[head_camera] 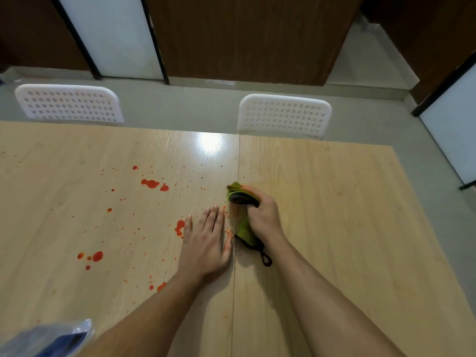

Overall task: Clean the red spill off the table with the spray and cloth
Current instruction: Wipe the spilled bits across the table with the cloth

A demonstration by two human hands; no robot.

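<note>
1. At the bottom left corner a blurred blue and clear object [49, 338] is seen at the near edge of the counter [334, 228]; what it is, or what it may hold, cannot be told.
2. Behind the far edge of the counter a white perforated chair back [68, 103] is seen on the left.
3. The red spill [152, 183] is scattered over the left half of the light wood counter as blots and fine specks, with larger blots toward the middle, one near the left edge [97, 256] and one just beside the left hand's little finger [179, 227].
4. The left hand [206, 240] is laid flat on the counter, palm down, fingers straight and close together; nothing is held in its grip.
5. The seam between the two counter panels runs just right of that hand.
6. The green cloth [242, 222] is bunched on the counter just right of the seam, with a dark patch at its top and a black loop [266, 260] trailing from its near end.
7. The right hand [265, 217] is curled round the cloth, its grip closed on the bunched fabric and pressed to the counter.
8. A second white perforated chair back [284, 114] stands behind the far edge on the right.
</note>
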